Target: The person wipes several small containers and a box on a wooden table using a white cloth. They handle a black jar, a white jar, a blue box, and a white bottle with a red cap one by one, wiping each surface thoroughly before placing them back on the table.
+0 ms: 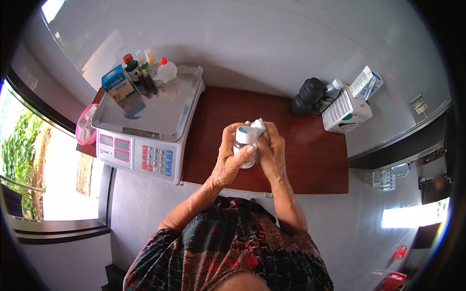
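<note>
to the right of the scale (174, 104), a small bottle (246, 137) is held above the table (306, 150), cap uppermost. it is grasped by the left hand (230, 153), with the thumb laid across its front, apparently so that it is kept steady. a crumpled white wad (258, 126) is gripped by the right hand (273, 150) beside the bottle, seemingly so that its side can be reached; whether cloth or paper is held cannot be told. on the scale's tray, a carton (118, 88) and a red-capped bottle (166, 71) are stood toward the back, perhaps to be kept out of the way.

the bottle's body is see-through and rounded, and its cap is smooth and white. the scale is topped with shiny metal. far to its right, a boxy white carton (345, 112) is placed near a dark, ribbed container (309, 95). the table is finished in reddish-brown.
</note>
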Motion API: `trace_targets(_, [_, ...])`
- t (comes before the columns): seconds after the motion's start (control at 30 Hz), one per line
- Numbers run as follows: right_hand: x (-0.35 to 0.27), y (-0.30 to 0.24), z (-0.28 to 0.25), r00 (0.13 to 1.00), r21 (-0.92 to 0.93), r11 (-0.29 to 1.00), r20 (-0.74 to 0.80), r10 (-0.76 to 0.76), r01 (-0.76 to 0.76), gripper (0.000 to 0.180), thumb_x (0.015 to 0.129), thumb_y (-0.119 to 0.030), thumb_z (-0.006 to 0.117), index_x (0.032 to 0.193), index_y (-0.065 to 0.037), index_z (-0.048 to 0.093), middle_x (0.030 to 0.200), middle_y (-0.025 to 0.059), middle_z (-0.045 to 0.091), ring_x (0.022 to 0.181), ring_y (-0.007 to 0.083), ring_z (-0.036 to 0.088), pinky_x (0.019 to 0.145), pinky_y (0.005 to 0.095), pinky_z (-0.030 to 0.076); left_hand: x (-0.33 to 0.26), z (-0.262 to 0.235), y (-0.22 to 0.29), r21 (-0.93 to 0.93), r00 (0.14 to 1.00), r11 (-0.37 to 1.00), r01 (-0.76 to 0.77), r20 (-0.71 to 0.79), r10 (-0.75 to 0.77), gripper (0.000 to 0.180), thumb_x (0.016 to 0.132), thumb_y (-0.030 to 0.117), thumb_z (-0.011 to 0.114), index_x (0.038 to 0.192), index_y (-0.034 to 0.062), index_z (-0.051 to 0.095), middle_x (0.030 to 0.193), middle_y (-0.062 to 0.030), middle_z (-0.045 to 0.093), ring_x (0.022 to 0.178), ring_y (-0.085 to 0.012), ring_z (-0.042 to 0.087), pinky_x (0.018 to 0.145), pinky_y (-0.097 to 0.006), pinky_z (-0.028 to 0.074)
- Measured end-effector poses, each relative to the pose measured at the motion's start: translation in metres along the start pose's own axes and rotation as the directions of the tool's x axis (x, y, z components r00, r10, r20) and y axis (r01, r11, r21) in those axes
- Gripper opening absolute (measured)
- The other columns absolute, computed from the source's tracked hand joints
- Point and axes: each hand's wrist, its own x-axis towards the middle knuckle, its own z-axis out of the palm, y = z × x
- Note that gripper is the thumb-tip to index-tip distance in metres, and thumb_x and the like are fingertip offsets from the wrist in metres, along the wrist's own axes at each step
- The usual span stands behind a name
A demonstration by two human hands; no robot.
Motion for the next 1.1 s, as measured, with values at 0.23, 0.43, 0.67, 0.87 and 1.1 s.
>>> trace_targets(0.23, [-0.042, 0.003, 0.020, 0.893, -0.338, 0.846, -0.033, -0.449, 0.412, 0.031, 0.088, -0.005, 0.055, 0.118, 0.000, 0.052, 0.118, 0.0186, 0.048, 0.098, 0.0298, 0.056, 0.076, 0.0368, 0.051, 0.005, -0.006, -0.003, -0.151, 0.974, 0.988, 0.015, -0.223, -0.048, 0.027, 0.096, 0.029, 0.055, 0.109, 0.0063, 0.047, 0.098, -0.0020, 0.055, 0.088, -0.0065, 0.051, 0.077, -0.025, 0.047])
trace_targets(0.43, [-0.065, 0.024, 0.018, 0.967, -0.228, 0.940, 0.023, -0.254, 0.252, 0.031, 0.087, -0.009, 0.061, 0.116, -0.001, 0.054, 0.112, 0.0172, 0.052, 0.097, 0.0281, 0.059, 0.077, 0.0342, 0.053, 0.011, -0.011, 0.006, -0.146, 0.961, 0.987, 0.074, -0.252, -0.110, 0.041, 0.097, 0.041, 0.045, 0.114, 0.0041, 0.053, 0.103, -0.0112, 0.063, 0.089, -0.0176, 0.060, 0.076, -0.034, 0.052])
trace_targets(0.67, [-0.035, -0.018, -0.002, 0.966, -0.091, 0.974, -0.134, -0.219, 0.208, 0.031, 0.094, -0.022, 0.055, 0.116, -0.001, 0.056, 0.117, 0.0131, 0.051, 0.099, 0.0206, 0.057, 0.076, 0.0305, 0.053, 0.005, -0.024, -0.015, -0.416, 0.990, 0.898, 0.143, 0.039, -0.139, 0.040, 0.094, 0.038, 0.054, 0.120, 0.0073, 0.049, 0.111, -0.0088, 0.060, 0.092, -0.0154, 0.060, 0.074, -0.031, 0.052])
trace_targets(0.87, [-0.030, 0.001, 0.023, 0.903, -0.288, 0.886, -0.124, -0.412, 0.364, 0.027, 0.091, -0.014, 0.055, 0.114, 0.001, 0.056, 0.115, 0.0188, 0.053, 0.094, 0.0293, 0.060, 0.076, 0.0349, 0.052, 0.007, -0.013, -0.012, -0.380, 0.998, 0.924, 0.036, -0.033, -0.052, 0.033, 0.091, 0.022, 0.063, 0.117, 0.0100, 0.046, 0.105, -0.0040, 0.058, 0.098, -0.0144, 0.058, 0.082, -0.030, 0.053])
trace_targets(1.1, [-0.031, 0.008, -0.023, 0.995, 0.002, 0.998, -0.074, 0.061, -0.061, 0.013, 0.091, -0.007, 0.053, 0.100, -0.002, 0.061, 0.088, 0.0047, 0.061, 0.075, 0.0086, 0.056, 0.063, 0.0247, 0.046, 0.009, -0.018, 0.004, -0.090, 1.000, 0.996, -0.001, -0.007, 0.000, 0.063, 0.066, 0.014, 0.087, 0.112, 0.0040, 0.046, 0.108, -0.0071, 0.058, 0.103, -0.0141, 0.055, 0.091, -0.032, 0.047])
